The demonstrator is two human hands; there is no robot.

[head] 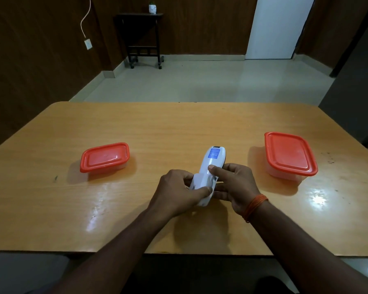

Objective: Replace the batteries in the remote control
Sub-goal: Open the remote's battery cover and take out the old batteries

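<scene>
Both your left hand (179,192) and right hand (236,187) curl round the white plastic remote (212,164) over the glossy wooden table (136,128); a small red-lidded tub (104,157) sits left of it, a larger tub (289,153) right.

Small tub (105,157) and large tub (290,155) sit apart on wooden table (157,128).

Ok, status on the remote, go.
Left hand, right hand grip remote, label side up. Left container, right container lidded, out of the way.
</scene>
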